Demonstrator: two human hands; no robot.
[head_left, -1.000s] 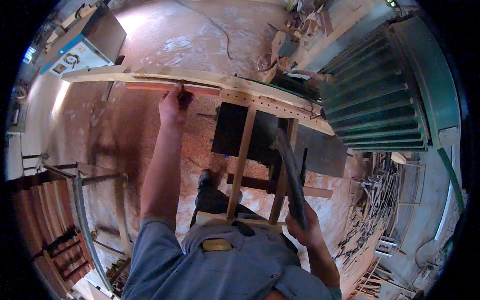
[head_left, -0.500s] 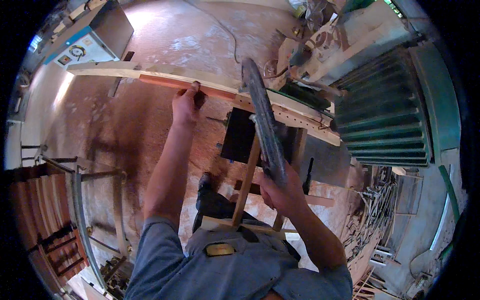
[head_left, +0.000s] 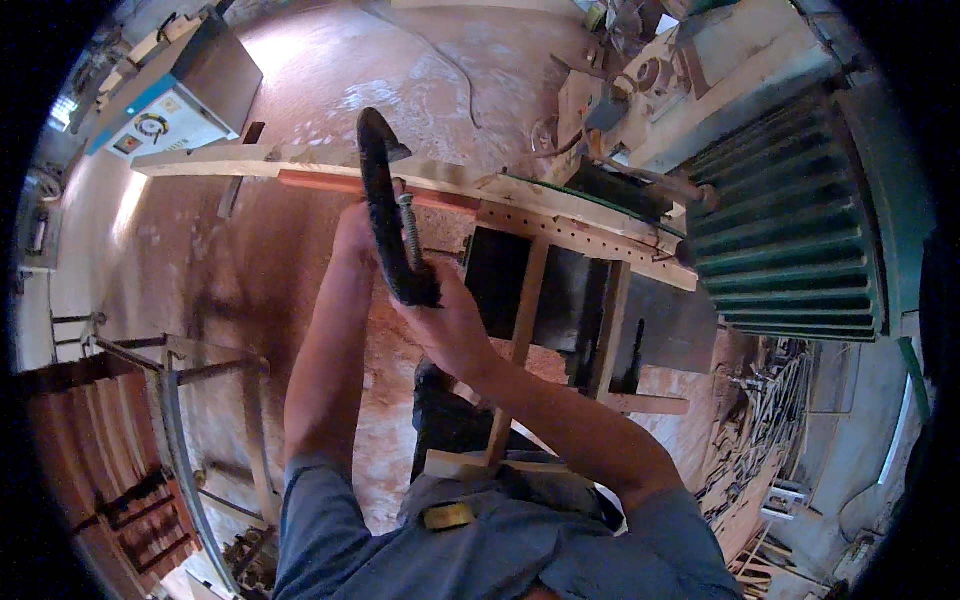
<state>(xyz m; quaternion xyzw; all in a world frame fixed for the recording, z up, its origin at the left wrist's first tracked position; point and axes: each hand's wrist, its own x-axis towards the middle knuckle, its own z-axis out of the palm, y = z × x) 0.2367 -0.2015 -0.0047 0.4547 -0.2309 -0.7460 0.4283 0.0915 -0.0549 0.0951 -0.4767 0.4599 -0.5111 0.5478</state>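
Note:
My right hand (head_left: pixel 452 325) is closed around the lower end of a dark C-clamp (head_left: pixel 378 205), with its threaded screw showing along the right side. The clamp's hooked upper end overlaps a long pale wooden beam (head_left: pixel 250 158) in the picture; whether they touch I cannot tell. Along the beam's near side lies a reddish wooden strip (head_left: pixel 320 181), and farther right a pale strip with a row of holes (head_left: pixel 590 233). My left hand (head_left: pixel 352 232) is just left of the clamp, by the reddish strip, its fingers hidden behind the clamp.
Two wooden bars (head_left: pixel 527 300) run from the holed strip toward my waist. A green ribbed panel (head_left: pixel 790 220) stands at the right. Far left is a box-shaped machine with a dial (head_left: pixel 185 95). A metal frame (head_left: pixel 170 400) and stacked reddish boards (head_left: pixel 110 440) lie near left.
My right hand has carried the clamp leftward to beside my left hand, turning it so its screw and hooked end show. My left hand's fingers, seen on the reddish strip before, are now covered.

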